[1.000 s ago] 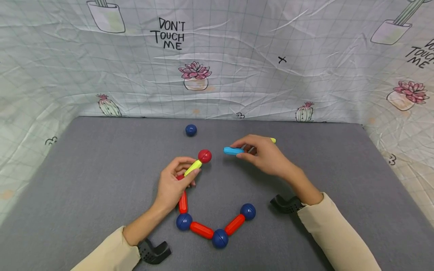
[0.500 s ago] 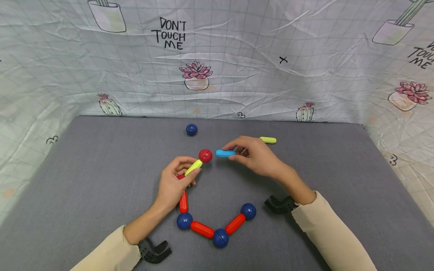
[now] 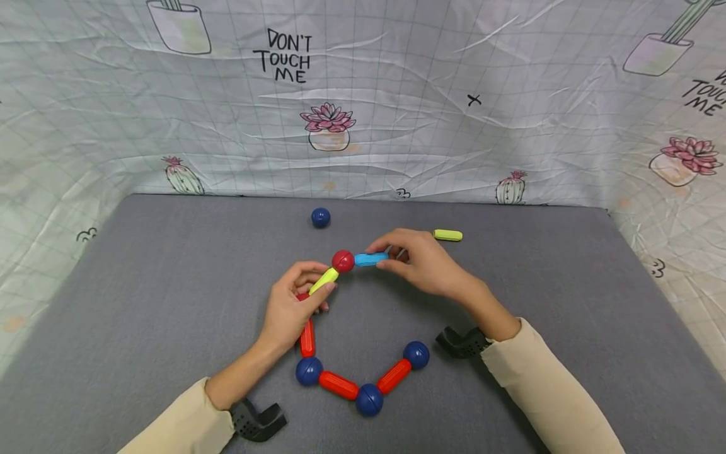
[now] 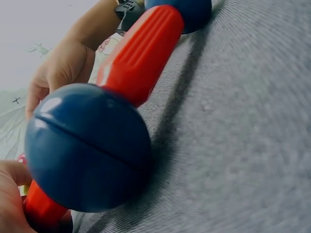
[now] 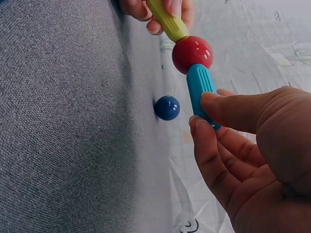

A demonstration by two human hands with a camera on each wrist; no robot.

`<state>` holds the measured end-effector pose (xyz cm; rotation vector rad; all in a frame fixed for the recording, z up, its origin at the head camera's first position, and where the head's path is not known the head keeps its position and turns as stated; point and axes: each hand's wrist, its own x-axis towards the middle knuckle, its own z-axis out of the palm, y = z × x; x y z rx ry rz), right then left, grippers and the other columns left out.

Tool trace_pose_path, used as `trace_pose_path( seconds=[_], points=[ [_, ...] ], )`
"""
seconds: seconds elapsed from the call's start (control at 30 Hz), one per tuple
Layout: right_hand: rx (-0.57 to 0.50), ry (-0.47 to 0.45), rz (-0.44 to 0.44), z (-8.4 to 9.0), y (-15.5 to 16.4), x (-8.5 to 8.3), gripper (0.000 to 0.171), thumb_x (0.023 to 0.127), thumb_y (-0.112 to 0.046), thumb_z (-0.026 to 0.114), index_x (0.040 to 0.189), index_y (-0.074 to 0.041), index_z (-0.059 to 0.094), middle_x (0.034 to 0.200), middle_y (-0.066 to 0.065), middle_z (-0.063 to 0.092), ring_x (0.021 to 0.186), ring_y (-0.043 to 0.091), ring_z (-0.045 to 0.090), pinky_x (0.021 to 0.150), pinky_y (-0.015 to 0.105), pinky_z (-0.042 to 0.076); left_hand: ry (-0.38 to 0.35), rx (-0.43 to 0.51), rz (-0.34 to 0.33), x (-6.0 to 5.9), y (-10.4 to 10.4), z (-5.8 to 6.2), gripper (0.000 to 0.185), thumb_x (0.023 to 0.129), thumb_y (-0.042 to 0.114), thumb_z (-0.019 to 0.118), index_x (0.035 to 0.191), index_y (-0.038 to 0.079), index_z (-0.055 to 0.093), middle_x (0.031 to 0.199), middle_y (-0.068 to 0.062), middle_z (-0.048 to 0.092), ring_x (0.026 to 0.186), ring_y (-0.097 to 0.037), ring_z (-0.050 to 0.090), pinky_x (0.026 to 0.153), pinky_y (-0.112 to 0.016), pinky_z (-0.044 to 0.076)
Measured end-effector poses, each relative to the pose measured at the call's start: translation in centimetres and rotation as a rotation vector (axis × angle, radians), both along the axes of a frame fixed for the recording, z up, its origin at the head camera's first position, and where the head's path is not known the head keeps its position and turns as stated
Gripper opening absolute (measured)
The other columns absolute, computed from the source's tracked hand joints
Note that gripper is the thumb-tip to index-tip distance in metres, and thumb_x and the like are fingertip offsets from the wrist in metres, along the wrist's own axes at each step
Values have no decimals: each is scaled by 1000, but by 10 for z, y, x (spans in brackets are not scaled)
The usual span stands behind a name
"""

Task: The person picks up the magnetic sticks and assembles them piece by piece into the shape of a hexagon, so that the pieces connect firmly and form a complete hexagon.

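Observation:
My left hand [image 3: 295,301] pinches a yellow stick [image 3: 324,280] of a ball-and-stick chain. A red ball [image 3: 343,261] caps that stick's far end; another red ball [image 3: 302,297] is mostly hidden by the hand. From there the chain runs toward me through a red stick [image 3: 307,339], a blue ball [image 3: 309,371] and further red sticks and blue balls, bending round to the right. With thumb and fingertips my right hand [image 3: 422,260] pinches a light blue stick [image 5: 199,90]. Its end meets the upper red ball in the right wrist view.
A loose blue ball [image 3: 321,217] lies toward the back of the grey table [image 3: 187,265]. Behind the right hand rests a loose yellow stick [image 3: 448,235]. A printed cloth [image 3: 397,126] hangs along the back edge.
My right hand has moved left with the light blue stick, closing the gap until its end meets the red ball. The loose yellow stick has come into full view. My left hand stays put.

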<state>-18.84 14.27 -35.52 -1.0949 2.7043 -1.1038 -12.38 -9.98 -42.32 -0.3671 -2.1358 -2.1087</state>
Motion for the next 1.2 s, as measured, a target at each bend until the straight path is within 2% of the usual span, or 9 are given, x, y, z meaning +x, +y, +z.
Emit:
trace_pose_path(
  seconds=[0.13,0.33,0.63,0.93,1.1,1.2],
  points=[
    [-1,-5,9,1,-4,-2,23,86,-8,72,109,-12,70,100,-2,66,80,12,60,71,29,52,-32,-1,-53,-4,-4,1,36,90,5,66,122,-2,51,86,-23,61,58,-24,60,55,-28,50],
    [26,-8,32,3,-14,-7,22,87,-7,71,108,-12,71,98,-2,66,79,11,59,71,28,51,-92,55,-156,-8,-10,5,37,95,6,59,128,0,44,81,-26,57,61,-25,60,60,-29,53],
    [52,7,67,7,-26,-15,21,88,-7,70,108,-11,70,100,-1,66,79,12,58,70,27,50,-100,89,-291,-16,-20,4,47,97,3,54,138,-3,33,99,-33,54,69,-23,63,63,-29,54],
    [71,18,87,11,-38,-19,20,88,-8,69,109,-9,70,98,0,66,80,13,58,69,27,49,-111,142,-341,-19,-25,5,50,97,2,53,139,-6,27,111,-37,45,71,-23,64,66,-31,55],
    [82,7,125,11,-45,-19,20,88,-9,69,108,-9,70,99,0,66,80,13,58,69,25,49,-79,162,-396,-19,-29,4,47,94,-6,53,133,-4,27,115,-36,41,75,-24,64,67,-31,54],
    [95,1,143,10,-49,-18,19,89,-10,69,107,-10,70,99,-1,66,79,12,58,69,24,49,-52,164,-385,-19,-29,3,46,92,-8,55,130,-6,29,111,-33,43,76,-23,64,68,-30,54]
  ],
)
